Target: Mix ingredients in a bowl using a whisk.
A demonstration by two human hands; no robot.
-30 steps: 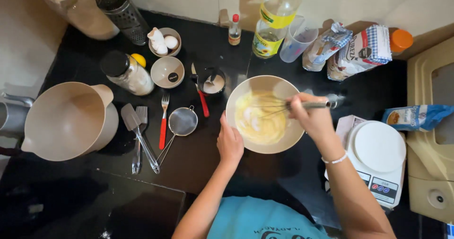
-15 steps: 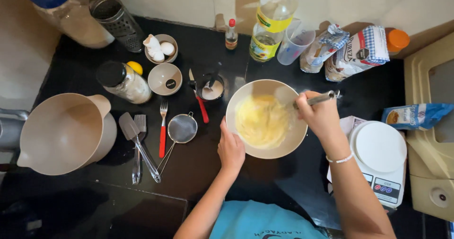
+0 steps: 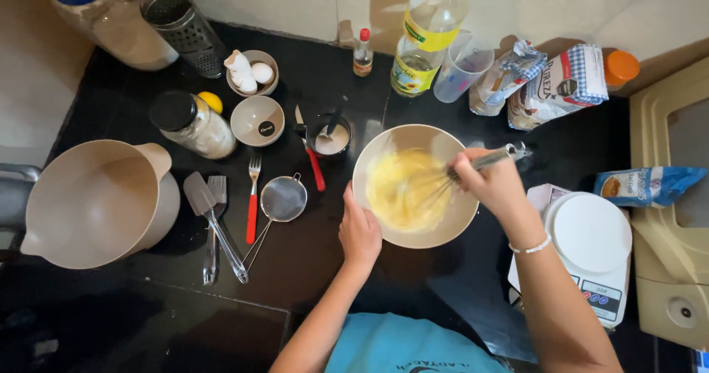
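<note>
Right grip (image 3: 493, 185) we saw closed around the whisk (image 3: 473, 168) in yellow batter (image 3: 405, 192); left grip (image 3: 360, 230) curled on the cream bowl (image 3: 443, 229) rim, black desk (image 3: 310, 247).

Two hands are showing, the left hand (image 3: 360, 231) and the right hand (image 3: 491, 182), and they are sharing one mixing bowl (image 3: 384, 151) and one whisk (image 3: 473, 168). Two small bowls (image 3: 257, 120) are sitting near one large jug (image 3: 96, 203), one fork (image 3: 252, 196), one small sieve (image 3: 283, 199), two spatulas (image 3: 203, 199) and one red-handled knife (image 3: 312, 159). Further back, one oil bottle (image 3: 422, 37), one tiny red-capped bottle (image 3: 362, 54), one measuring cup (image 3: 461, 70), two flour bags (image 3: 565, 77) and one kitchen scale (image 3: 591, 240) are standing.
</note>
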